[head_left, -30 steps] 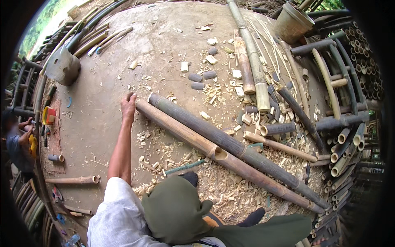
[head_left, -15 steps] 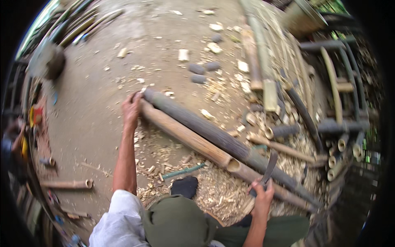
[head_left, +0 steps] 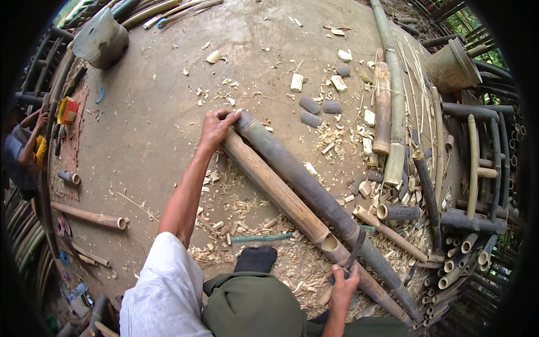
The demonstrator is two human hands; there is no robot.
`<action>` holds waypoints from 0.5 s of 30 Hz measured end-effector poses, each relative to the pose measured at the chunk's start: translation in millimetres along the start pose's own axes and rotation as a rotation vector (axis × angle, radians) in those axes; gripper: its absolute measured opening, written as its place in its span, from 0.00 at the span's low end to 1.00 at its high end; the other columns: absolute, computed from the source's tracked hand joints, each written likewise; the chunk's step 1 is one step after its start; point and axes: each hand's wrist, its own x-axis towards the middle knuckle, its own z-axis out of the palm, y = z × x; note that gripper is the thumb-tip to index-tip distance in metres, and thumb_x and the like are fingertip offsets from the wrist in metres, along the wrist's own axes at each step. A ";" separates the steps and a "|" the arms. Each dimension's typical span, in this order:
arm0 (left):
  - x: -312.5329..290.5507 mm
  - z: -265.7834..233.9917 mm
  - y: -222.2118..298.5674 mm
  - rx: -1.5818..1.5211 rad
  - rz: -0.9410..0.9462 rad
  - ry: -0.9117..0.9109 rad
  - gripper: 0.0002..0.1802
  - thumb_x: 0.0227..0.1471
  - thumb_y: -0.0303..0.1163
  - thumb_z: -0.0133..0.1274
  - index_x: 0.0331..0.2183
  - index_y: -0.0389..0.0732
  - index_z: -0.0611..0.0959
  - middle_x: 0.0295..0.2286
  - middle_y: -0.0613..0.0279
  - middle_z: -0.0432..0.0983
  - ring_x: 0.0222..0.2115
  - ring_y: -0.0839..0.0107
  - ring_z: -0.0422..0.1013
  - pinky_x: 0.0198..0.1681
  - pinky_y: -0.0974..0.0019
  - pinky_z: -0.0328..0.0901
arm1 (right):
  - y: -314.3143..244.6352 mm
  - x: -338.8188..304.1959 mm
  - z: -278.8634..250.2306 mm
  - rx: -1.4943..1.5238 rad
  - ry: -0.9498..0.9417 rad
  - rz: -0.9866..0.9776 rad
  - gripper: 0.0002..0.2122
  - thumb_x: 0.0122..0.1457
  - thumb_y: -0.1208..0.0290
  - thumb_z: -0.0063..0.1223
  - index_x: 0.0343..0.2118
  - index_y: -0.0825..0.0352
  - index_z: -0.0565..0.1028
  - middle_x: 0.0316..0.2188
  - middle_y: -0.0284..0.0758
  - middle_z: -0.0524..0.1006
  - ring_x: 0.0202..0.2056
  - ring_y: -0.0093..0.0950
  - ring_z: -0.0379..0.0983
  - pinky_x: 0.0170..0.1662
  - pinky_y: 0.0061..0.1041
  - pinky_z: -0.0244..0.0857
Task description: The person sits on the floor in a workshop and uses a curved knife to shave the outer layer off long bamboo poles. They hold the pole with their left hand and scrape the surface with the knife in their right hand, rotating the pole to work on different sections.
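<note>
Two long bamboo poles lie side by side, slanting from the middle down to the lower right. The tan pole (head_left: 275,191) has a scooped notch (head_left: 330,244) showing its pale inside; beyond it lies the dark grey pole (head_left: 303,182). My left hand (head_left: 217,129) grips the tan pole's far end, its thumb reaching to the dark pole's end. The exact grip of its fingers is partly hidden. A machete (head_left: 356,251) with a dark blade is in my closed right hand (head_left: 343,285), just right of the notch. Its blade points up across the poles.
Wood chips and shavings (head_left: 247,216) cover the ground around the poles. Several short bamboo pieces (head_left: 310,105) lie ahead. Bamboo lengths (head_left: 396,112) and a bucket (head_left: 453,66) stand at right, another bucket (head_left: 102,39) at far left. A person (head_left: 25,149) is at the left edge.
The view has shifted, so the scene sits differently in it. My right hand with the machete has come closer to the notch. My left hand stays at the poles' far ends.
</note>
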 end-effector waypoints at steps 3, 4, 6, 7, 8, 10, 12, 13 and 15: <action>-33.0 12.2 1.8 -0.121 0.085 0.154 0.19 0.60 0.38 0.65 0.46 0.33 0.89 0.40 0.55 0.87 0.41 0.70 0.80 0.48 0.66 0.73 | 2.4 -1.9 3.0 -0.017 0.027 -0.026 0.08 0.64 0.69 0.56 0.39 0.67 0.71 0.25 0.33 0.75 0.25 0.21 0.72 0.31 0.24 0.67; -45.1 14.4 1.2 -0.149 0.044 0.181 0.18 0.62 0.35 0.62 0.48 0.34 0.88 0.43 0.56 0.86 0.44 0.70 0.80 0.52 0.65 0.72 | 2.6 -2.6 5.1 -0.017 0.035 -0.042 0.09 0.65 0.68 0.55 0.39 0.67 0.71 0.25 0.33 0.75 0.25 0.22 0.72 0.31 0.24 0.66; -57.1 16.1 -9.2 -0.208 0.125 0.240 0.17 0.62 0.33 0.62 0.48 0.33 0.88 0.44 0.55 0.86 0.45 0.69 0.80 0.53 0.65 0.72 | -0.6 -1.9 10.5 -0.003 -0.010 -0.057 0.09 0.66 0.67 0.54 0.40 0.68 0.71 0.25 0.33 0.75 0.26 0.22 0.72 0.32 0.25 0.67; -60.3 16.0 -15.3 -0.236 0.167 0.273 0.16 0.62 0.32 0.62 0.49 0.33 0.88 0.45 0.55 0.86 0.45 0.69 0.80 0.53 0.64 0.72 | -4.1 -1.1 15.0 0.004 -0.035 -0.064 0.09 0.66 0.67 0.53 0.41 0.68 0.70 0.26 0.34 0.75 0.26 0.23 0.72 0.32 0.26 0.68; -61.3 16.9 -21.0 -0.285 0.123 0.303 0.20 0.62 0.31 0.62 0.54 0.33 0.84 0.48 0.53 0.84 0.48 0.69 0.78 0.55 0.65 0.70 | -8.5 -1.6 20.0 0.078 -0.047 -0.030 0.09 0.66 0.68 0.52 0.42 0.68 0.70 0.26 0.34 0.75 0.27 0.23 0.73 0.33 0.26 0.68; -62.7 24.0 -17.7 -0.367 0.110 0.353 0.24 0.60 0.30 0.64 0.55 0.32 0.82 0.49 0.51 0.84 0.48 0.69 0.78 0.55 0.66 0.71 | -26.8 -2.7 38.3 0.234 -0.068 0.034 0.09 0.65 0.70 0.49 0.44 0.68 0.69 0.28 0.36 0.75 0.27 0.25 0.73 0.34 0.28 0.69; -62.2 31.3 -12.3 -0.416 0.081 0.391 0.29 0.57 0.29 0.67 0.57 0.30 0.79 0.49 0.49 0.83 0.46 0.70 0.78 0.53 0.67 0.72 | -28.9 -3.5 56.5 0.278 -0.042 -0.046 0.09 0.64 0.73 0.47 0.45 0.68 0.68 0.29 0.37 0.74 0.27 0.26 0.73 0.34 0.28 0.70; -61.0 34.7 -6.5 -0.375 0.064 0.403 0.29 0.56 0.30 0.68 0.57 0.30 0.79 0.48 0.50 0.83 0.46 0.70 0.78 0.52 0.67 0.72 | -27.7 -4.1 63.4 0.296 -0.017 -0.083 0.09 0.63 0.74 0.46 0.45 0.69 0.67 0.30 0.37 0.74 0.27 0.27 0.73 0.34 0.29 0.71; -58.9 40.5 3.1 -0.289 0.022 0.419 0.29 0.55 0.30 0.69 0.56 0.30 0.80 0.47 0.51 0.83 0.45 0.69 0.78 0.52 0.66 0.72 | -32.3 -1.9 79.6 0.424 0.007 -0.111 0.09 0.62 0.77 0.44 0.45 0.69 0.65 0.29 0.38 0.73 0.27 0.28 0.73 0.34 0.29 0.72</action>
